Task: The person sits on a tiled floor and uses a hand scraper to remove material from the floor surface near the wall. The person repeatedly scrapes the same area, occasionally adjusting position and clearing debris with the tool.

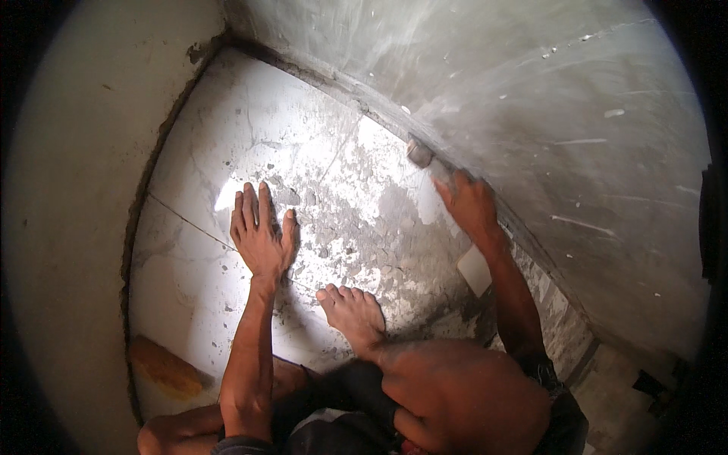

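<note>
Bent knees fill the lower edge of the view, and one bare foot (353, 312) stands flat on the floor (227, 136) just in front of them. The left hand (260, 235) lies open, fingers spread, palm down on the pale, dirt-speckled floor tiles, holding nothing. The right hand (470, 206) is well apart from it, at the far edge of the floor where it meets the grey wall (531, 91). It seems closed on a small grey tool (419, 153) pressed into the joint, but the grip is blurred and I cannot tell it for sure. A small white rectangular piece (475, 269) lies near the right wrist, partly hidden by the forearm. An orange-brown object (163, 368) lies at the near left corner of the floor; its kind is hard to make out.
</note>
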The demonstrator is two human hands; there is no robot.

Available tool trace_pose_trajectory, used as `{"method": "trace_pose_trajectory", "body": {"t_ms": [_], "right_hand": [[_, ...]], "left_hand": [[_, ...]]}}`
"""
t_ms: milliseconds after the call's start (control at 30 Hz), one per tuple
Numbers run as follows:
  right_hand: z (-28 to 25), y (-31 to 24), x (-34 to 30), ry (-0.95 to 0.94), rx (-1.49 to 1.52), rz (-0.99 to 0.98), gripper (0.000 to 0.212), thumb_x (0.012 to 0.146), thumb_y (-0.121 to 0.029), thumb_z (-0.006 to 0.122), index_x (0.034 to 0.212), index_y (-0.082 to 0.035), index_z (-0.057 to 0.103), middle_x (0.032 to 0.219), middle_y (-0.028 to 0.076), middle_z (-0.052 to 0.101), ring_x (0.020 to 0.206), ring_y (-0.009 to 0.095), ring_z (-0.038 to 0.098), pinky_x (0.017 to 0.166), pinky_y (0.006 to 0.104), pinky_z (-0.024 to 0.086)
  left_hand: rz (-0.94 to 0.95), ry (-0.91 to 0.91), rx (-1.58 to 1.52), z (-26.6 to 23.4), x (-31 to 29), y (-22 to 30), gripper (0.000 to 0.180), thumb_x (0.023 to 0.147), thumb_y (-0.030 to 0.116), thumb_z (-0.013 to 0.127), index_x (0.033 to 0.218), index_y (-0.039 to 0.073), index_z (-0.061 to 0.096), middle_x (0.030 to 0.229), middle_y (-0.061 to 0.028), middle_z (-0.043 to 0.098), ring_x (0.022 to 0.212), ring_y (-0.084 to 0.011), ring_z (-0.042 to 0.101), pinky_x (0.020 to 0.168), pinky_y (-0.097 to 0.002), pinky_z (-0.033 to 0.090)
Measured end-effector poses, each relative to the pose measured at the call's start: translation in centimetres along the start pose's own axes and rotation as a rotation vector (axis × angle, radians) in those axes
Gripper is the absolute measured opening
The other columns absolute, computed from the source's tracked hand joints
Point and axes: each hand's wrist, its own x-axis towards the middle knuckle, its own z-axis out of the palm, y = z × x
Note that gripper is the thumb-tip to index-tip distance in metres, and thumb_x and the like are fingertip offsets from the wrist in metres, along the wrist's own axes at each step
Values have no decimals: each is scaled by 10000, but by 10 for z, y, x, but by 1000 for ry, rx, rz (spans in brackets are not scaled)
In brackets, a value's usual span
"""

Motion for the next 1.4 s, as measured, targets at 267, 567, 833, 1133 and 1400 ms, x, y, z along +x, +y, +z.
{"method": "trace_pose_trajectory", "body": {"t_ms": [267, 567, 833, 1133, 1400], "right_hand": [[2, 11, -11, 138, 4, -96, 554, 930, -504, 684, 1097, 19, 606, 780, 215, 681, 689, 369, 720, 602, 469, 581], [14, 21, -44, 418, 21, -444, 496, 950, -483, 662, 1152, -31, 625, 759, 227, 676, 610, 356, 704, 511, 451, 558], [12, 15, -39, 224, -25, -279, 564, 916, -507, 695, 1118, 11, 599, 603, 194, 633, 540, 394, 674, 503, 504, 549], [21, 38, -28, 282, -107, -184, 534, 890, -440, 749, 1136, 8, 594, 569, 138, 608, 515, 349, 666, 481, 470, 539], [9, 25, -32, 354, 28, -222, 438, 849, -345, 807, 1003, 14, 608, 656, 199, 636, 573, 405, 652, 522, 465, 525]], "left_hand": [[19, 16, 13, 1, -1, -3, 690, 985, 507, 539, 1580, 205, 362, 1624, -105, 334, 1512, -298, 254, 1202, -495, 208], [20, 31, 33, -1, -3, -6, 681, 990, 490, 543, 1581, 206, 359, 1625, -97, 332, 1512, -295, 256, 1206, -501, 201], [19, 27, -22, 2, -1, -3, 666, 997, 454, 555, 1584, 219, 348, 1631, -87, 319, 1514, -296, 251, 1212, -513, 195], [0, 6, -21, 0, -2, -2, 663, 995, 461, 558, 1580, 224, 356, 1632, -88, 318, 1515, -294, 253, 1208, -513, 201], [18, 36, 3, 2, -2, -3, 695, 966, 499, 571, 1565, 194, 395, 1621, -101, 347, 1507, -294, 273, 1193, -496, 218]]}}
